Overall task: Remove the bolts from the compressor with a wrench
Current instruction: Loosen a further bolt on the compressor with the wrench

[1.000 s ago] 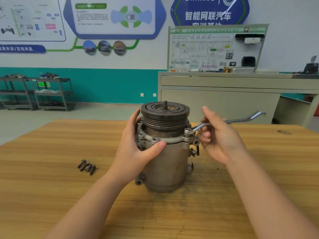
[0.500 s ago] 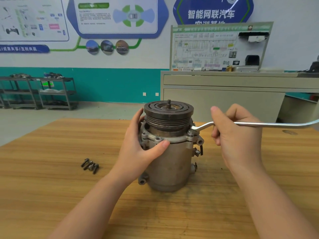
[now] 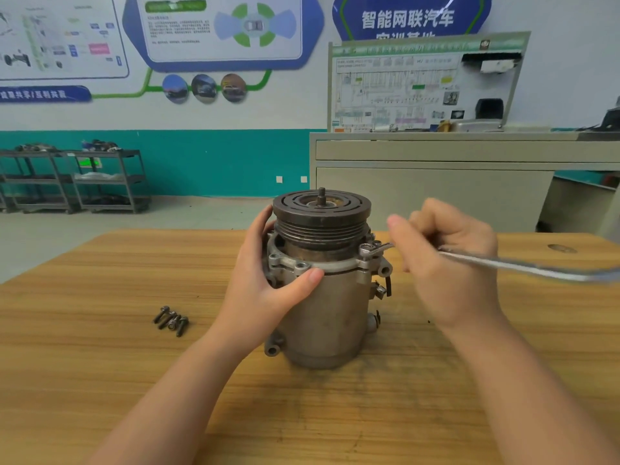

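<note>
A grey metal compressor (image 3: 330, 317) with a dark grooved pulley on top stands upright on the wooden table (image 3: 100, 364). My left hand (image 3: 265, 290) wraps its left side, thumb on the flange. My right hand (image 3: 449, 263) grips a silver offset ring wrench (image 3: 523, 265). The wrench's ring end sits over a bolt (image 3: 367, 248) on the right flange ear, and its handle points right, blurred. Several loose dark bolts (image 3: 171, 320) lie on the table to the left.
Behind the table stands a grey cabinet (image 3: 436, 193) with a wiring display board on it. Dark metal shelf racks (image 3: 77, 179) stand by the teal wall at far left. A knot mark (image 3: 562, 248) shows on the table's far right.
The wrench handle has swung from pointing back right toward me, now pointing right and slightly down. My right hand moved with it. My left hand stayed on the compressor.
</note>
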The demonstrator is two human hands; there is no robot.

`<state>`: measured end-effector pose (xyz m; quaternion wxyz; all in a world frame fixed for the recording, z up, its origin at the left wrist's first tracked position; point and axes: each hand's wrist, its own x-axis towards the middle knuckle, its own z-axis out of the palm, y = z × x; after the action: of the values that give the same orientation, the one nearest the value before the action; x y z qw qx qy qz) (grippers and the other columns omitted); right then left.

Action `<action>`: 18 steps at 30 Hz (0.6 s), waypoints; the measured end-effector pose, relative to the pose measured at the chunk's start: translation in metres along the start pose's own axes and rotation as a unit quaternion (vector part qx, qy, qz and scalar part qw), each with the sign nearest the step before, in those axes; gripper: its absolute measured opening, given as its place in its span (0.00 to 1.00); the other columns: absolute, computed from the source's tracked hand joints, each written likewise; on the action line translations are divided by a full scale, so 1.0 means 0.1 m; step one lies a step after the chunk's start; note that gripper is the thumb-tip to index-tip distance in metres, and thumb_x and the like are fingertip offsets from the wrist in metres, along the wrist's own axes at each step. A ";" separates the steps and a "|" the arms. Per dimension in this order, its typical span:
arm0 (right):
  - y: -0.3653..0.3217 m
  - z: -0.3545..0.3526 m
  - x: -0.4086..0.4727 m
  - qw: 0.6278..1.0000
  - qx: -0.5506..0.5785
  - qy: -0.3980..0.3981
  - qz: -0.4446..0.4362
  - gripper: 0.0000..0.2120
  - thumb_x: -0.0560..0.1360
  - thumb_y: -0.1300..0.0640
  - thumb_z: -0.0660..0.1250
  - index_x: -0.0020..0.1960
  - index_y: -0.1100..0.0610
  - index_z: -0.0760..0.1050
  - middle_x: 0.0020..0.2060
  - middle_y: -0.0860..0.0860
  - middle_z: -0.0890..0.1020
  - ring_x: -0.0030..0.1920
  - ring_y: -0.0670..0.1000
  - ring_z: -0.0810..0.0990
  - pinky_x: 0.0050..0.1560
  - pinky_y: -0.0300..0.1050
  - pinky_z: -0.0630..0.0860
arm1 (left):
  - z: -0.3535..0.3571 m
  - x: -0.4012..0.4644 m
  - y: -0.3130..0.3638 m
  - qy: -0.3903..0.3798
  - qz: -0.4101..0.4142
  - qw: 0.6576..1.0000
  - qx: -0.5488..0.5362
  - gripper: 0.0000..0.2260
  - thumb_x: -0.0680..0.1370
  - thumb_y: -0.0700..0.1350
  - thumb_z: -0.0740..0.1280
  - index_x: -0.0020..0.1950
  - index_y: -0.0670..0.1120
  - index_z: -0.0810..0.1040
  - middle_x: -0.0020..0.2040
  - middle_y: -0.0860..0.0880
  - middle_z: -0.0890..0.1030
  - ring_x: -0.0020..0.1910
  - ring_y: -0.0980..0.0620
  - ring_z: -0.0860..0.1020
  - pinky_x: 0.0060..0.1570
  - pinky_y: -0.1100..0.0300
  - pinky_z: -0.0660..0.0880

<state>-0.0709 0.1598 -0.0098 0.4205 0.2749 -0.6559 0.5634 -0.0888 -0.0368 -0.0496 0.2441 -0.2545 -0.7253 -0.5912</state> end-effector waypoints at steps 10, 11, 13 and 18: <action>0.25 -0.07 0.15 0.808 0.457 0.005 0.371 0.11 0.70 0.52 0.70 0.32 0.55 0.73 0.22 0.49 0.72 0.19 0.42 0.67 0.18 0.32 0.62 | -0.01 0.00 -0.01 0.002 -0.011 1.000 0.005 0.39 0.65 0.61 0.74 0.72 0.66 0.59 0.65 0.71 0.71 0.67 0.67 0.70 0.60 0.72 0.70; 0.24 -0.08 0.15 0.811 0.462 0.030 0.358 0.12 0.71 0.52 0.70 0.32 0.54 0.72 0.22 0.48 0.72 0.19 0.42 0.67 0.18 0.32 0.62 | -0.01 0.00 0.00 0.001 -0.012 1.000 0.008 0.39 0.64 0.62 0.74 0.71 0.67 0.59 0.64 0.73 0.71 0.67 0.67 0.70 0.60 0.73 0.70; 0.20 -0.12 0.16 0.842 0.424 0.062 0.329 0.15 0.72 0.54 0.69 0.30 0.52 0.68 0.21 0.49 0.72 0.18 0.42 0.65 0.18 0.33 0.60 | -0.01 0.00 0.00 0.002 -0.016 1.000 0.016 0.38 0.64 0.63 0.73 0.69 0.70 0.58 0.63 0.75 0.70 0.66 0.69 0.69 0.59 0.75 0.69; 0.10 -0.07 0.13 0.915 0.294 0.058 0.270 0.22 0.77 0.59 0.67 0.27 0.51 0.64 0.20 0.50 0.70 0.17 0.45 0.64 0.21 0.31 0.59 | -0.02 0.00 0.02 0.003 -0.016 1.000 0.024 0.37 0.66 0.60 0.74 0.69 0.70 0.57 0.64 0.73 0.68 0.65 0.73 0.67 0.57 0.78 0.67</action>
<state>-0.0840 0.1703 -0.0042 0.1900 0.1654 -0.4840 0.8380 -0.0873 -0.0381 -0.0484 0.2428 -0.2351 -0.7423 -0.5785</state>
